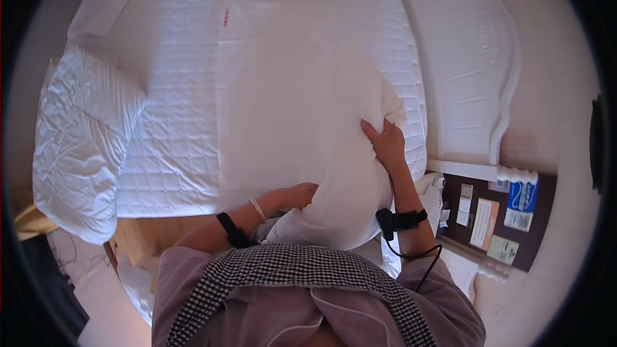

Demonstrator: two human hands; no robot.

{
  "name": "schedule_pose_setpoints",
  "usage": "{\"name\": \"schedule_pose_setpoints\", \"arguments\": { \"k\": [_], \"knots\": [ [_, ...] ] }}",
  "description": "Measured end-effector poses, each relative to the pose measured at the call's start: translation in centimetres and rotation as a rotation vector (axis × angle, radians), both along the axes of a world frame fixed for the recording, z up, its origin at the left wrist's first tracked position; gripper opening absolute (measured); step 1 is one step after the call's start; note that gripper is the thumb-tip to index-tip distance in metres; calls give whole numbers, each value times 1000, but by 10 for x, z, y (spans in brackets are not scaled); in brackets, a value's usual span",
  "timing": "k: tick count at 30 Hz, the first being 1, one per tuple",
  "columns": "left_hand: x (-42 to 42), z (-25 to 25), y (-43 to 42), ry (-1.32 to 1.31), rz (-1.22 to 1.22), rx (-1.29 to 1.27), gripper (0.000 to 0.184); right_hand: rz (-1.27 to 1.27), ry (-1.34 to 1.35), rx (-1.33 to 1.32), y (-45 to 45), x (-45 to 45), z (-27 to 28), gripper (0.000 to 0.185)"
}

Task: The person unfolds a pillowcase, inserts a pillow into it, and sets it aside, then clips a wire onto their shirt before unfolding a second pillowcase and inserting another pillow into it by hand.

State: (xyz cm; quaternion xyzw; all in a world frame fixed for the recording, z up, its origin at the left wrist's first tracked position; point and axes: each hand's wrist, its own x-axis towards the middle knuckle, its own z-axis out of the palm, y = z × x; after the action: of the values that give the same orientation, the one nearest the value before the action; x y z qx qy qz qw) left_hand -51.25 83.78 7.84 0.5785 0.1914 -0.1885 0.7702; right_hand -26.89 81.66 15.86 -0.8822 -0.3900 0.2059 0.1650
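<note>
A large white pillowcase (276,90) with small red lettering near its upper left corner lies over the bed. Its left part is flat, while a puffy white pillow-like bulk (350,205) swells on the right and hangs over the near edge towards my body. My left hand (301,195) closes on the near edge of the white fabric, its fingertips partly hidden in the folds. On the right side, my right hand (387,141) grips the bunched cloth, thumb on top and some fingers out of sight. Where the case ends and the filling begins is hard to make out.
A white quilted mattress pad (167,167) covers the bed. A crumpled white duvet (83,148) hangs over the left end, with a folded white cloth (99,8) beyond. The white headboard (459,64) stands right, beside a dark nightstand (459,186) bearing cards and leaflets.
</note>
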Motion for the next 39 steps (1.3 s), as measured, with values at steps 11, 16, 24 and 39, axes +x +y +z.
{"name": "schedule_pose_setpoints", "arguments": {
  "k": [11,16,24,39],
  "knots": [
    [-4,-203,108,348,26,1535,38,645,41,-186,-26,17,-120,42],
    [-7,-244,128,163,54,1532,15,792,128,-63,-35,5,-140,39],
    [-9,-197,154,191,194,1117,28,996,216,-63,-18,-24,-139,39],
    [-6,-201,169,292,145,920,16,1145,245,-58,-12,-57,-148,44]
  ]
}}
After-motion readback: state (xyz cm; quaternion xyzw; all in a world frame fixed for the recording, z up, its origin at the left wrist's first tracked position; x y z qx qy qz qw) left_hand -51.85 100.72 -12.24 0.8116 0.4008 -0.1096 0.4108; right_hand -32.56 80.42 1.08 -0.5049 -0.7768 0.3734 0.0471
